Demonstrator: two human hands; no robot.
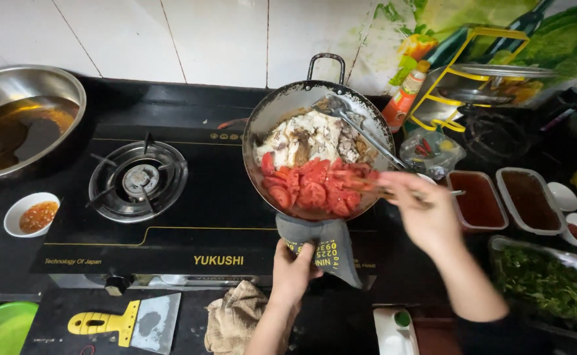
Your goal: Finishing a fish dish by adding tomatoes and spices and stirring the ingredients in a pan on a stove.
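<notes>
A round steel wok (282, 112) of red tomato slices (311, 187) sits on the black glass gas stove's (203, 217) right side; the bare ringed burner (138, 180) lies left, two rectangular plastic sauce tubs (502, 200) right.

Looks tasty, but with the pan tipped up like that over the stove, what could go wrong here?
The pan is tilted and the left hand steadies it only through a grey cloth; if the cloth slips, the pan could drop. The tomato slices sit piled at the low rim and might spill onto the stove top. The right hand, working chopsticks, hovers close to the hot rim and could get burnt.
</notes>
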